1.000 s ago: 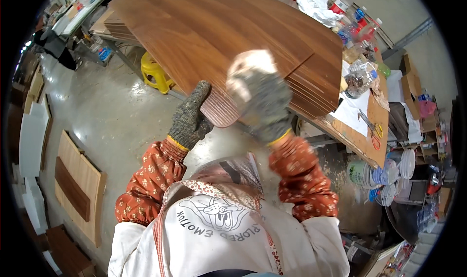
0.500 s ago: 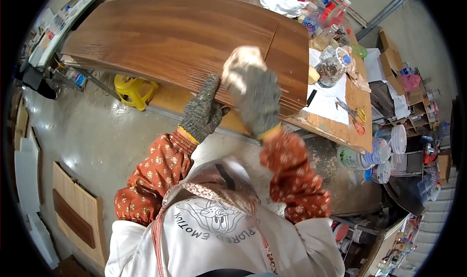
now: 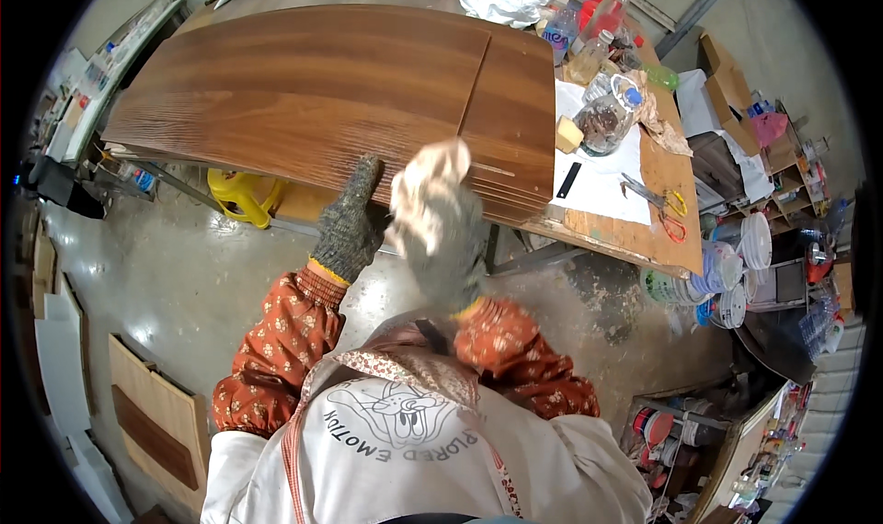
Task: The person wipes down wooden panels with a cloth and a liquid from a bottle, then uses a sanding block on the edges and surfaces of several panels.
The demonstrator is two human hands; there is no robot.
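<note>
A long brown wood-grain panel (image 3: pixel 303 78) with a dark groove across its right part lies on the workbench. My left hand (image 3: pixel 349 234), in a grey knit glove, grips the panel's near edge, its thumb on top and the other fingers partly hidden. Beside it my right hand (image 3: pixel 446 262), gloved the same and smeared by motion, is closed on a crumpled pale cloth (image 3: pixel 429 188). The cloth is at the near edge, in front of the panel; whether it touches I cannot tell. A thin light streak (image 3: pixel 492 169) shows on the panel's surface right of the cloth.
On the bench's right end are a yellow sponge block (image 3: pixel 568 135), a black strip (image 3: pixel 569 180), scissors (image 3: pixel 674 213), a large clear jug (image 3: pixel 607 124) and several bottles. A yellow stool (image 3: pixel 244 198) stands under the bench. White buckets (image 3: pixel 722 267) are stacked off its right corner.
My right hand has drawn back toward me and to the left with the cloth. My left hand stays at the near edge. The whole view has shifted slightly.
</note>
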